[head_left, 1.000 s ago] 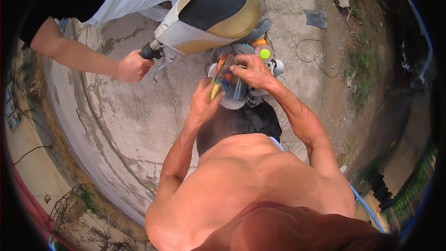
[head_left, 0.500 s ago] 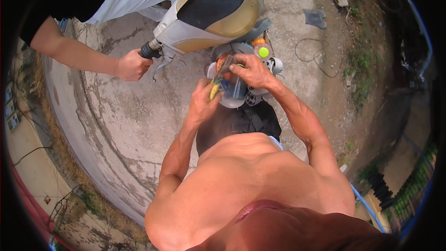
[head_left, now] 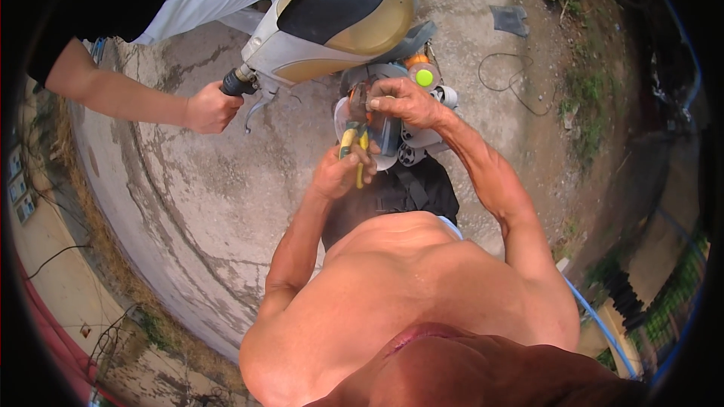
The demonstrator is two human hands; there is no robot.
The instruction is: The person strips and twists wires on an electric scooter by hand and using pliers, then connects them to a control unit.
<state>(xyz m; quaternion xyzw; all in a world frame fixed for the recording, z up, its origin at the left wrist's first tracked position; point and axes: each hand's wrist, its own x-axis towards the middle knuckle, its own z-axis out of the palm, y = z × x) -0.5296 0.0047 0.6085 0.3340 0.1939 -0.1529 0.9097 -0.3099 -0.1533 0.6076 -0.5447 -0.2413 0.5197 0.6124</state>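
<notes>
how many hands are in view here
3. The left hand grips yellow-handled pliers below the scooter; the right hand rests on the scooter's parts; another person's hand holds the handlebar grip.

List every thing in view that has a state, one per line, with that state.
left hand: closed around the yellow-handled pliers.
yellow-handled pliers: held upright, nose up against the engine part; jaws hidden.
right hand: gripping the engine part from above.
engine part: exposed below the scooter, being worked on.
scooter: steadied by another person.
other person's hand: closed on the handlebar grip.
</notes>
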